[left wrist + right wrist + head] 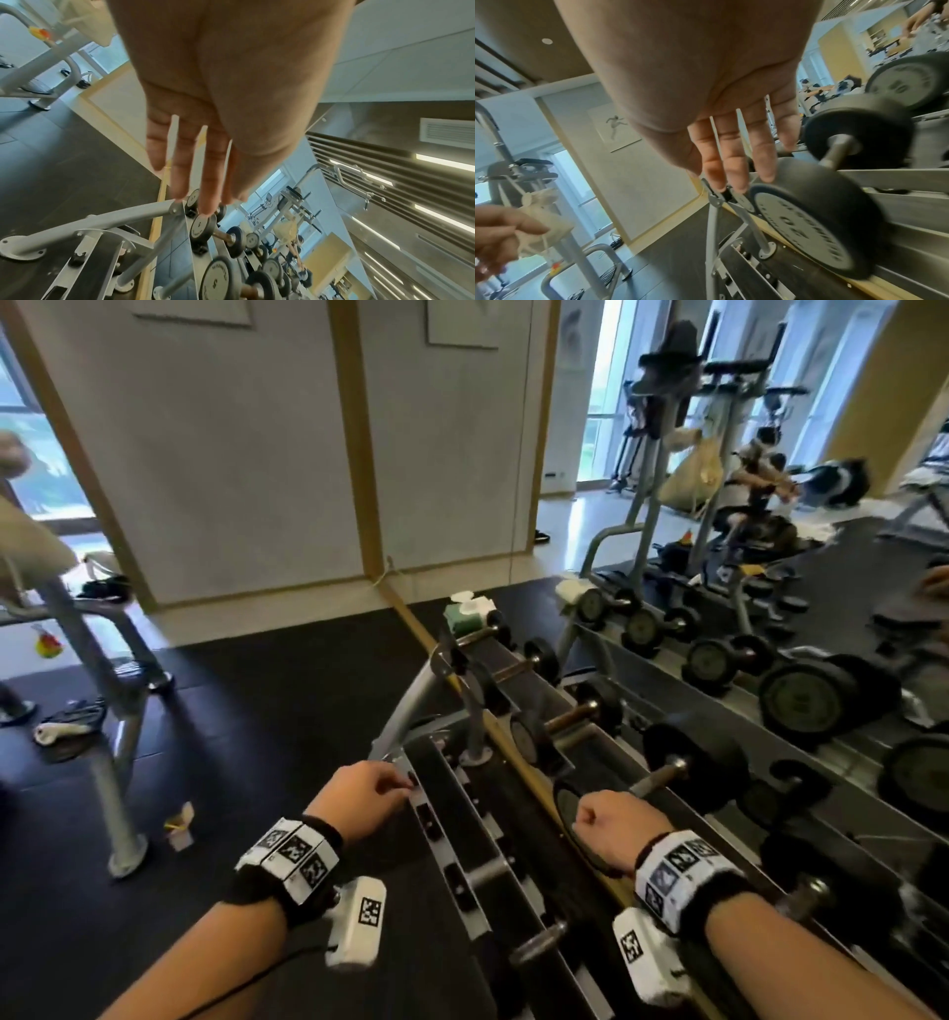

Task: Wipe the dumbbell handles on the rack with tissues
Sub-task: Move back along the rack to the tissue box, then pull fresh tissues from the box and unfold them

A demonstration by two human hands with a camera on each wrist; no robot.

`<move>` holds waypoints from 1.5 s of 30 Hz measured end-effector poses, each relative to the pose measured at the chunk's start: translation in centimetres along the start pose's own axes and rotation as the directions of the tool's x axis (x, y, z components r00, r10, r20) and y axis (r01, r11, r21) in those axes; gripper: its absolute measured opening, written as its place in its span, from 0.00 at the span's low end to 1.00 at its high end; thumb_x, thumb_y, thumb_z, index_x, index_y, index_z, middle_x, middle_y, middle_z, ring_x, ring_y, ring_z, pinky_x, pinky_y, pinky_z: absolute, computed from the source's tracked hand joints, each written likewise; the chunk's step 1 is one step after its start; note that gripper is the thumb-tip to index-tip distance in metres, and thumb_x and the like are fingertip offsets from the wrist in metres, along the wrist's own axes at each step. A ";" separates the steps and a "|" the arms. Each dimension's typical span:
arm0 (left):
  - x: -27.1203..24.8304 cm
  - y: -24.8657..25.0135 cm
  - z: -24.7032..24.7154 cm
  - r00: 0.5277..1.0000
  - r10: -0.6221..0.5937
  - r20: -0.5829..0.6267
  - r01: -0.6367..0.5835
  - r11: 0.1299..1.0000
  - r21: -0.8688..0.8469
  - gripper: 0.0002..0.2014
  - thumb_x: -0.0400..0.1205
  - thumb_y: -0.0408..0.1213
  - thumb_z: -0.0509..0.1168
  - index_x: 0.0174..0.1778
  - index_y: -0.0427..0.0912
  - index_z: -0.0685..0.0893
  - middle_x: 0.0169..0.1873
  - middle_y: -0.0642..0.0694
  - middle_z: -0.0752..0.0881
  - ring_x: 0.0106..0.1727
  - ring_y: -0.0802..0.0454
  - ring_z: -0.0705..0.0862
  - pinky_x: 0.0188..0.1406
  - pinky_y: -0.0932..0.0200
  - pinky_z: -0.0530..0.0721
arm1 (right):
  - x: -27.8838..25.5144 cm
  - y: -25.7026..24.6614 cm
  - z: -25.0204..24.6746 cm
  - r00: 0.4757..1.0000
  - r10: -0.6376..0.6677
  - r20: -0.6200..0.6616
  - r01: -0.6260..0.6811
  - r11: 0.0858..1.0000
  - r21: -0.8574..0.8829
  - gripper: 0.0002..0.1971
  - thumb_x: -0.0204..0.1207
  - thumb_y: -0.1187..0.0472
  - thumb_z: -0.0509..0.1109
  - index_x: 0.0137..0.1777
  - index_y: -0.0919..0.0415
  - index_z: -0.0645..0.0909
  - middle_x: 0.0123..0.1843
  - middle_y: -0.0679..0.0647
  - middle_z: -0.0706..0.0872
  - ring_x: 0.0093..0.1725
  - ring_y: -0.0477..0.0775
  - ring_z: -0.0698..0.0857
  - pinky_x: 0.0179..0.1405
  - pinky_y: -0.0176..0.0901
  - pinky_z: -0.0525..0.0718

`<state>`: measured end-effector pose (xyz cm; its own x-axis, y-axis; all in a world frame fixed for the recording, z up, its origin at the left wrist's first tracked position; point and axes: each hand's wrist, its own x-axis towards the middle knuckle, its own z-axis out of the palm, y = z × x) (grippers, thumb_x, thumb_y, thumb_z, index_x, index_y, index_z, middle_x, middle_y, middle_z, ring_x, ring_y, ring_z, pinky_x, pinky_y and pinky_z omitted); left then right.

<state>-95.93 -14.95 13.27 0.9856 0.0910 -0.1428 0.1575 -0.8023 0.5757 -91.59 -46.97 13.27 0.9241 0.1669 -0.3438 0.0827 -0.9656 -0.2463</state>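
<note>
From the head view our right hand [613,829] looks fisted over a dumbbell [662,778]; its wrist view shows straight, apart fingers [734,162]. Our left hand [359,796] seems loose, fingers [180,162] straight.

A pale grey wall [246,469] framed in light wooden trim [354,444] closes the far side of the room, and everything else sits around it. 2 framed pictures [462,325] hang high on that wall. Below it runs a strip of light floor, then black rubber matting [267,711] toward the camera. Left of the wall a window [36,454] lets in daylight, with a grey machine frame [108,690] in front. Right of the wall stand more grey exercise machines [719,469] before tall bright windows [606,392]. Ceiling light strips [447,162] glow overhead.
</note>
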 end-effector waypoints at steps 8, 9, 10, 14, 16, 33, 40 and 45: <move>17.7 -3.1 -4.2 0.997 -0.001 -0.074 -0.005 0.997 -0.079 0.05 0.81 0.43 0.68 0.47 0.58 0.88 0.40 0.57 0.89 0.43 0.64 0.87 0.45 0.66 0.84 | 18.3 -8.5 -5.4 0.985 -0.162 -0.056 0.159 0.986 -0.053 0.09 0.81 0.47 0.63 0.48 0.48 0.82 0.46 0.46 0.88 0.51 0.53 0.86 0.56 0.51 0.84; 20.5 -3.1 -4.7 0.997 0.003 -0.073 -0.009 0.996 -0.087 0.05 0.81 0.43 0.67 0.47 0.58 0.88 0.40 0.57 0.88 0.43 0.63 0.87 0.43 0.67 0.83 | 21.2 -9.4 -6.0 0.983 -0.178 -0.050 0.175 0.983 -0.060 0.09 0.81 0.47 0.63 0.49 0.48 0.82 0.48 0.48 0.88 0.52 0.54 0.86 0.57 0.52 0.84; 23.2 -3.1 -5.2 0.997 0.008 -0.073 -0.015 0.995 -0.099 0.05 0.82 0.43 0.67 0.48 0.58 0.88 0.41 0.57 0.88 0.43 0.63 0.87 0.41 0.69 0.81 | 24.0 -10.2 -6.7 0.981 -0.193 -0.036 0.191 0.980 -0.064 0.09 0.81 0.48 0.63 0.50 0.48 0.83 0.50 0.48 0.88 0.53 0.54 0.86 0.59 0.52 0.84; 33.5 -2.6 -7.1 0.998 -0.001 -0.059 -0.005 0.994 -0.105 0.06 0.82 0.43 0.67 0.48 0.56 0.89 0.40 0.57 0.88 0.44 0.65 0.85 0.40 0.71 0.78 | 35.1 -13.0 -9.4 0.975 -0.222 0.032 0.224 0.972 -0.077 0.08 0.80 0.48 0.67 0.50 0.49 0.84 0.53 0.48 0.88 0.55 0.53 0.86 0.59 0.48 0.83; 38.1 -2.6 -8.3 0.999 -0.014 -0.031 0.011 0.995 -0.099 0.06 0.82 0.43 0.67 0.49 0.56 0.88 0.40 0.57 0.88 0.44 0.63 0.85 0.46 0.65 0.84 | 40.1 -14.1 -10.9 0.974 -0.224 0.043 0.227 0.971 -0.071 0.08 0.79 0.48 0.67 0.49 0.49 0.83 0.54 0.49 0.88 0.56 0.53 0.86 0.58 0.47 0.83; 79.5 -5.9 -6.9 0.972 0.183 -0.148 -0.193 0.979 -0.061 0.20 0.80 0.42 0.70 0.68 0.57 0.81 0.65 0.54 0.80 0.67 0.49 0.74 0.69 0.56 0.71 | 76.2 -16.9 -16.2 0.978 -0.105 -0.179 0.138 0.974 0.181 0.10 0.77 0.62 0.64 0.44 0.42 0.78 0.46 0.45 0.86 0.45 0.51 0.83 0.44 0.38 0.78; 89.4 -8.8 -1.9 0.979 0.150 0.137 -0.156 0.987 0.039 0.42 0.76 0.54 0.73 0.83 0.68 0.56 0.85 0.56 0.55 0.80 0.41 0.58 0.80 0.43 0.65 | 86.9 -17.3 -13.7 0.983 -0.099 -0.153 0.108 0.993 0.054 0.22 0.78 0.64 0.65 0.72 0.50 0.75 0.70 0.50 0.78 0.69 0.58 0.74 0.69 0.54 0.75; 91.7 -10.0 1.2 0.959 0.173 0.224 -0.189 0.981 0.051 0.44 0.72 0.57 0.74 0.80 0.76 0.55 0.84 0.61 0.51 0.79 0.42 0.57 0.74 0.39 0.67 | 89.6 -17.3 -10.4 0.966 -0.102 -0.239 0.092 0.994 -0.054 0.16 0.86 0.51 0.55 0.67 0.45 0.80 0.63 0.49 0.87 0.64 0.56 0.80 0.63 0.51 0.70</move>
<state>-7.19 0.67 -6.57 0.9585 -0.1838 -0.2181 -0.0347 -0.8340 0.5507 -6.34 -17.34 -3.89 0.9730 0.2124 -0.0907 0.1873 -0.9555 -0.2281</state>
